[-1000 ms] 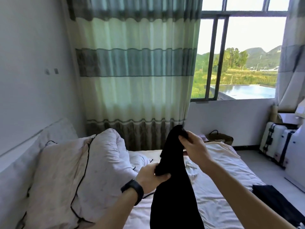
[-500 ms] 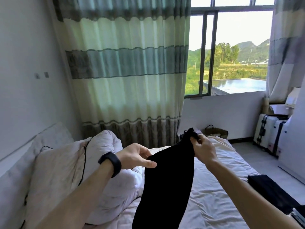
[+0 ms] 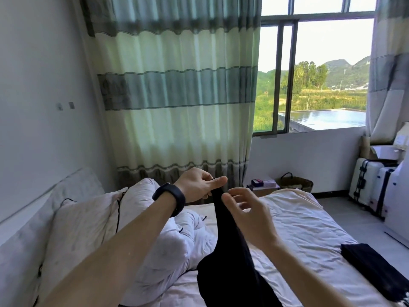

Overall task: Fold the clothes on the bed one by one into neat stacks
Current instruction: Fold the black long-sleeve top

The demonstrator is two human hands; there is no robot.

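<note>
The left hand [image 3: 198, 189] pinches the top end of the black garment [image 3: 228, 258] between thumb and curled fingers. A black wristband [image 3: 171, 198] sits on the left wrist. The right hand [image 3: 252, 218] holds nothing: its fingers are spread and loosely curved, just beside the upper part of the garment. Whether the thumb touches the fabric cannot be determined.

The garment hangs from the left-hand pinch above the middle of the bed [image 3: 298, 229]. It is narrow at the top and widens toward the near end of the bed, where it runs out of view.

Items located relative to the bed:
- A rumpled white duvet [image 3: 168, 240] lies on the left half of the bed, beside the hanging garment.
- A pale pillow [image 3: 81, 227] with dark piping stands at the left edge of the bed.
- A flat folded dark stack [image 3: 376, 267] lies at the near right edge of the bed.
- A woven basket [image 3: 295, 183] stands on the floor beyond the far end of the bed.
- White suitcases [image 3: 367, 185] stand on the floor to the right of the bed.
- A striped green curtain [image 3: 177, 96] and a window [image 3: 321, 74] are behind the far end of the bed.
</note>
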